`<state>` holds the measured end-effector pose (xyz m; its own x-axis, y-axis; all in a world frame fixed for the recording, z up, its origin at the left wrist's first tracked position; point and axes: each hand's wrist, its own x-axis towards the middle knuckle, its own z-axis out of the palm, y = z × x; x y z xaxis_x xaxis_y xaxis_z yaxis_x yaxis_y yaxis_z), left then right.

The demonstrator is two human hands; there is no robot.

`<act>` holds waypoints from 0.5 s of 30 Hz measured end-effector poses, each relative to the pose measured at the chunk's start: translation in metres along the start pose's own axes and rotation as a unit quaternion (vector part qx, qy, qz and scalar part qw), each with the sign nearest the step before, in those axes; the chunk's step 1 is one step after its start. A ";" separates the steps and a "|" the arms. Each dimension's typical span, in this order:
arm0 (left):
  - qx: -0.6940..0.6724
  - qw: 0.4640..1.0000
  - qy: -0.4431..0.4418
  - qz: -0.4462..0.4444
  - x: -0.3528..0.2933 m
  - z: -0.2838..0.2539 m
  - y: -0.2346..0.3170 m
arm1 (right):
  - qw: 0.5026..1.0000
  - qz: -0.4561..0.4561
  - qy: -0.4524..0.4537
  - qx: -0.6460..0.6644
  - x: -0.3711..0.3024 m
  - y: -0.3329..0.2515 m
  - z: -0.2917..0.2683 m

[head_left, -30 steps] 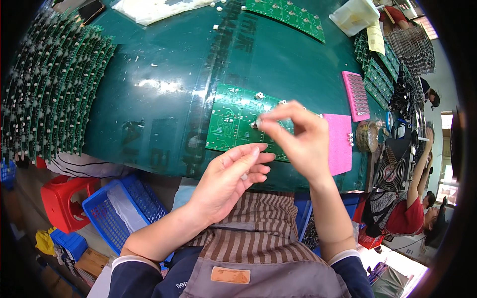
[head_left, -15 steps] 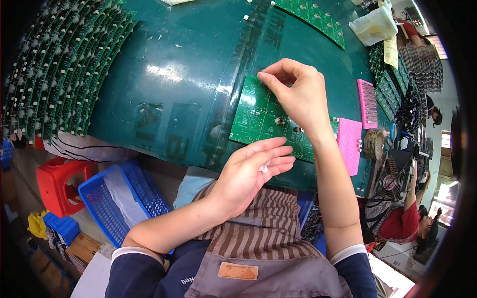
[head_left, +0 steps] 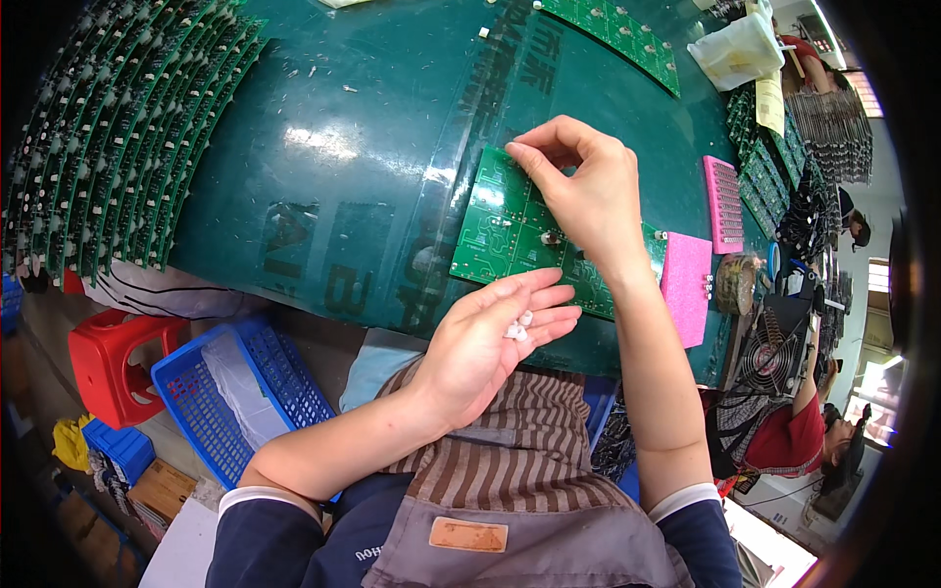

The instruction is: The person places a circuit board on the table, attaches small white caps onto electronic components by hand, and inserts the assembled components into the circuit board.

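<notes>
A green circuit board [head_left: 500, 235] lies on the green table mat, partly covered by my right arm and hand. My right hand [head_left: 598, 191] is over its far part, thumb and forefinger pinched together at the board's far edge. Whatever the fingertips hold is hidden. At the board's near edge, my left hand [head_left: 469, 343] is turned palm up with the fingers slightly curled. Several small white parts [head_left: 519, 327] rest in it near the finger bases. A few small upright components [head_left: 551, 238] stand on the board beside my right wrist.
Rows of stacked circuit boards [head_left: 118, 147] fill the left of the table. Another board [head_left: 627, 41] lies at the far side. To the right are a pink foam block [head_left: 685, 289], a pink holder with small parts [head_left: 724, 204] and a tape roll [head_left: 735, 284]. A blue basket [head_left: 201, 392] stands lower left.
More of the white parts now show in my left palm, which has barely moved. My right hand keeps its pinch at the same spot on the board.
</notes>
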<state>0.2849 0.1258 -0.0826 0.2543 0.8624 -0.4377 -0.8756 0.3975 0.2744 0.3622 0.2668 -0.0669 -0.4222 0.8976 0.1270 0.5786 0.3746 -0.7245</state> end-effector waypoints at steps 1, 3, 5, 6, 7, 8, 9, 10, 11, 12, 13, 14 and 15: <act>0.000 1.000 0.000 0.000 0.000 0.000 0.000 | 1.000 -0.005 0.003 0.006 -0.001 0.000 0.001; 0.004 1.000 0.000 0.004 0.000 0.000 -0.001 | 1.000 -0.012 0.012 0.007 -0.004 0.001 0.003; 0.010 1.000 -0.004 0.005 0.000 0.000 -0.001 | 1.000 -0.019 0.023 0.007 -0.006 0.002 0.004; 0.014 1.000 -0.008 0.008 0.001 0.000 -0.001 | 0.999 -0.020 0.032 0.010 -0.007 0.002 0.004; 0.015 1.000 -0.008 0.007 0.001 0.000 -0.001 | 0.999 -0.022 0.041 0.013 -0.008 0.003 0.005; 0.019 1.000 -0.009 0.006 0.001 0.000 -0.001 | 0.999 -0.021 0.042 0.014 -0.009 0.004 0.006; 0.024 1.000 -0.010 0.006 0.001 0.000 -0.001 | 0.998 -0.029 0.057 0.014 -0.010 0.005 0.009; 0.024 1.000 -0.010 0.005 0.001 0.000 -0.001 | 0.997 -0.037 0.072 0.014 -0.011 0.005 0.011; 0.025 1.000 -0.010 0.005 0.001 0.000 -0.001 | 0.997 -0.037 0.073 0.014 -0.011 0.005 0.011; 0.025 1.000 -0.010 0.005 0.002 0.000 -0.002 | 0.996 -0.040 0.077 0.013 -0.011 0.005 0.012; 0.026 1.000 -0.011 0.003 0.002 0.000 -0.002 | 0.996 -0.042 0.083 0.010 -0.012 0.005 0.011; 0.029 1.000 -0.010 0.005 0.002 0.000 -0.002 | 0.996 -0.040 0.085 0.008 -0.012 0.007 0.012; 0.032 0.999 -0.010 0.007 0.002 0.001 -0.003 | 0.995 -0.051 0.080 0.017 -0.012 0.010 0.012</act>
<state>0.2881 0.1271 -0.0838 0.2514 0.8734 -0.4170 -0.8514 0.4045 0.3339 0.3646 0.2573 -0.0836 -0.3586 0.8821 0.3054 0.5138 0.4596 -0.7244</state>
